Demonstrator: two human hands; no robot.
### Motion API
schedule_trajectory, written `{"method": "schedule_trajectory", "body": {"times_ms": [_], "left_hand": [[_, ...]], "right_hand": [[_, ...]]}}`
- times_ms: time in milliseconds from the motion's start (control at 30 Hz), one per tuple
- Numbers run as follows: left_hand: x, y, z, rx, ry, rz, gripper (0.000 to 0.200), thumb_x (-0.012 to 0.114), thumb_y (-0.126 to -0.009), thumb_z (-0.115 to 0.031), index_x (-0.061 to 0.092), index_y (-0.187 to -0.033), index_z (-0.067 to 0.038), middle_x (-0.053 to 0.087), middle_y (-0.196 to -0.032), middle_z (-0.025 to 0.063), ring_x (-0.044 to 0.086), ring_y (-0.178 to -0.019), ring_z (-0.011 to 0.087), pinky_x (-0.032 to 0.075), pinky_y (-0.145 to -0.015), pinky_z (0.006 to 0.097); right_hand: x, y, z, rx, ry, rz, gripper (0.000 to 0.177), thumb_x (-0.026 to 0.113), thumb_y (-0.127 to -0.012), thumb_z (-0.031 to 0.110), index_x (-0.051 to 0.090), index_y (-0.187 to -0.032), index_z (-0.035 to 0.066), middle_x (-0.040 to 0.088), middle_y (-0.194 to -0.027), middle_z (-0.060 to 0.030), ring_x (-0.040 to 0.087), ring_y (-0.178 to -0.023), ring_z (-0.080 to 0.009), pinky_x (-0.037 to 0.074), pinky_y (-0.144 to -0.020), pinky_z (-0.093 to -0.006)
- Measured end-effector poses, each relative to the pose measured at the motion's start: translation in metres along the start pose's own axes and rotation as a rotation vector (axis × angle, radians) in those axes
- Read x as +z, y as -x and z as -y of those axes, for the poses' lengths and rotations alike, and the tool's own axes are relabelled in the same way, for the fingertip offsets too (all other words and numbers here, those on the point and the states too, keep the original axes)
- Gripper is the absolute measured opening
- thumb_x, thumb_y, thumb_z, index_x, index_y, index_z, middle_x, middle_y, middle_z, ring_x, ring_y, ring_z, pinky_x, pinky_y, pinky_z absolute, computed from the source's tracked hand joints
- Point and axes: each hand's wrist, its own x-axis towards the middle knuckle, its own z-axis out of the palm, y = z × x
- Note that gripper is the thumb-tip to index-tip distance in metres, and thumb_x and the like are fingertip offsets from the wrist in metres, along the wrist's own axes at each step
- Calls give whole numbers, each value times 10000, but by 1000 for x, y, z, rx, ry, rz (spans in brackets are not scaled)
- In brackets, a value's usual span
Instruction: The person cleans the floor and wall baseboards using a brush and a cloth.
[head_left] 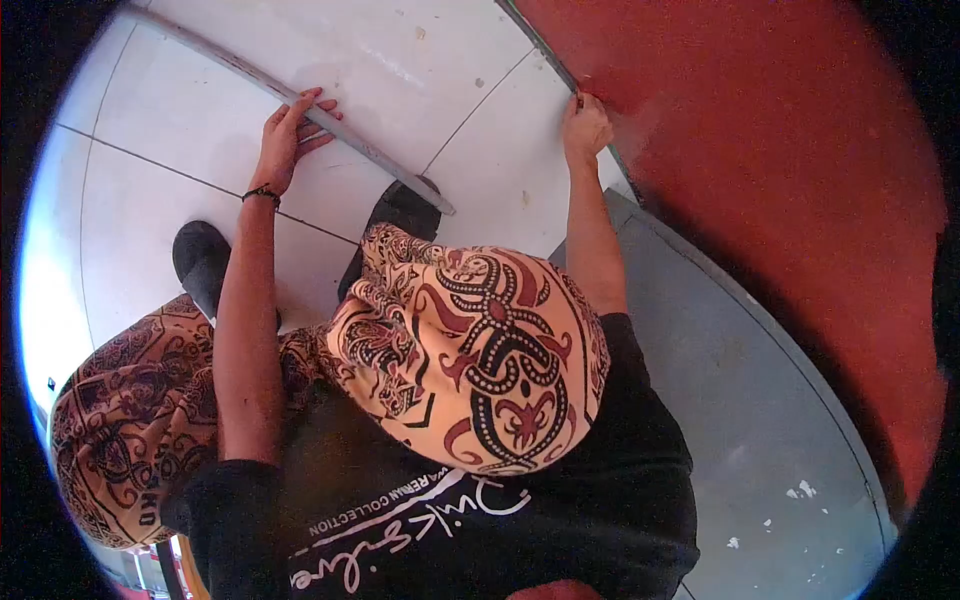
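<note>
My left hand (290, 140), with a dark bracelet at the wrist, holds a long grey metal bar (225, 60). The bar slants over the pale tiled floor (465, 75), and its near end lies over my dark shoe (405, 205). Several fingers of this hand reach past the bar. Off to the right, my right hand (588, 130) is closed at the dark, thin edge (545, 48) of a red surface (760, 130). Something small and dark shows at its fingertips, but I cannot make out what it is.
A grey panel or step (730, 370) with white chips lies at the right, bordering the red surface. My other shoe (202, 260) rests on the floor at the left. My bent knees in patterned cloth (500, 350) fill the middle.
</note>
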Motion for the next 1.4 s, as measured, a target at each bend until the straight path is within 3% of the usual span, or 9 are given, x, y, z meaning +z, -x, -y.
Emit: {"method": "schedule_trajectory", "body": {"times_ms": [200,267,400,700,900,967,1167,1300,1400], "left_hand": [[4,4,-3,24,3,-31,455,484,-984,-365,512,-1310,-50,646,-1168,82,638,-1051,197,510,-884,326],[1,1,-1,40,-12,10,462,484,-983,-367,507,-1316,-48,644,-1173,86,639,-1057,205,512,-886,331],[2,0,-3,34,-27,12,472,489,-978,-368,503,-1321,-44,643,-1175,92,637,-1067,215,510,-899,342],[-1,-3,2,39,13,25,476,492,-977,-376,504,-1324,-50,640,-1179,97,636,-1070,218,511,-902,346],[0,-3,3,47,38,13,439,517,-974,-341,523,-1293,-40,654,-1161,109,651,-1051,217,546,-851,330],[-1,-3,3,24,17,17,466,493,-980,-367,506,-1324,-53,646,-1163,89,635,-1066,204,518,-880,344],[0,0,1,33,9,11,458,484,-985,-362,505,-1320,-51,645,-1169,89,636,-1062,205,514,-883,343],[1,0,-1,20,2,8,460,481,-987,-360,500,-1325,-48,647,-1166,89,637,-1057,206,512,-882,344],[2,-1,2,19,33,15,464,487,-985,-365,501,-1322,-46,651,-1159,87,640,-1048,203,511,-880,344]], "right_hand": [[-28,0,17,-44,159,58,240,629,-847,317,706,-956,117,704,-901,-113,672,-793,-336,542,-693,-459],[-38,1,34,121,253,162,242,596,-872,312,701,-934,103,704,-909,-166,682,-845,-368,544,-725,-478],[-23,-6,31,196,241,257,252,572,-885,291,695,-946,80,698,-896,-195,681,-859,-382,539,-745,-496],[-22,-9,11,-36,86,215,245,558,-893,282,697,-915,81,690,-897,-199,667,-838,-407,523,-735,-513],[-35,4,26,-406,-60,137,230,581,-877,226,667,-875,12,689,-834,-189,682,-700,-330,524,-639,-475],[-34,8,30,21,-611,374,230,589,-900,209,646,-844,-7,683,-774,-144,672,-623,-246,517,-538,-385],[-30,24,23,400,-1017,446,193,574,-938,165,643,-868,-2,660,-745,-56,652,-630,-126,472,-462,-242],[-30,32,22,350,-962,433,196,592,-926,166,645,-880,-17,670,-734,-68,649,-621,-131,495,-513,-262],[-24,52,31,71,-825,440,202,647,-887,175,662,-926,-23,689,-710,-91,659,-645,-141,511,-618,-279]]}}
